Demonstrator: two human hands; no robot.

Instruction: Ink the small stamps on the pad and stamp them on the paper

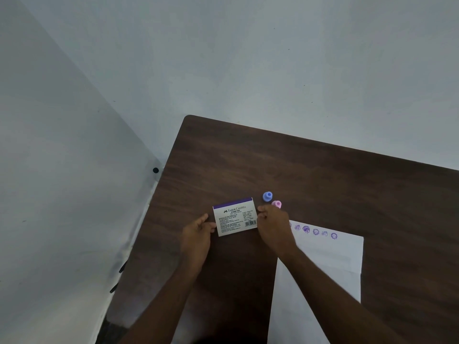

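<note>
A white stamp pad box with a purple top edge and printed label lies closed on the dark wooden table. My left hand grips its left end and my right hand grips its right end. Just beyond my right hand stand two small stamps, a blue stamp and a pink stamp, partly hidden by my fingers. A white paper lies to the right under my right forearm, with a row of several purple stamp prints along its far edge.
The table's left edge runs beside a pale wall or floor with a translucent sheet leaning there. Bare tabletop stretches beyond the stamps and to the right of the paper.
</note>
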